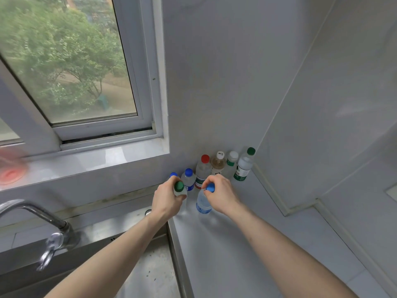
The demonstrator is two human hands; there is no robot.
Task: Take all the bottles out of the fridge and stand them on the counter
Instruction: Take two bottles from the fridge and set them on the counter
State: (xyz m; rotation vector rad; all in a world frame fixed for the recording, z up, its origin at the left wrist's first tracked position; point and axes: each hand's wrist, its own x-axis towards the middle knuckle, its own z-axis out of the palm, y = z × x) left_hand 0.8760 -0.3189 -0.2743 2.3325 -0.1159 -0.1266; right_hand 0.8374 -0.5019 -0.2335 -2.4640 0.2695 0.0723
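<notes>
- Grey desk (pixel 247 244), smooth surface, running into a corner of pale wall panels; bears every bottle in view.
- Left hand (pixel 166 197): grip clenched round the neck of a green-capped bottle (pixel 179 188), just below the cap; bottle body mostly hidden by the hand, whether its base touches the desk cannot be told.
- Right hand (pixel 222 193): grip pinching the top of a blue-capped water bottle (pixel 203 202), clear, blue label low on the body; bottle roughly upright, base at the desk.
- Row along the back wall, all upright, close together:
  - small blue-capped bottle (pixel 173 175), mostly hidden behind the left hand;
  - second blue-capped bottle (pixel 188 178), clear, blue label;
  - red-capped bottle (pixel 203 171), clear, red and white label;
  - white-capped bottle (pixel 218 162), amber liquid;
  - pale-capped bottle (pixel 232 159) with green neck band;
  - tall dark-green-capped bottle (pixel 243 166), green and white label, nearest the corner.
- Steel sink (pixel 148 274) left of the desk, with chrome tap (pixel 43 224).
- Sliding window (pixel 71 67) above the sink, trees outside; blurred pink object (pixel 10 168) on the sill.
</notes>
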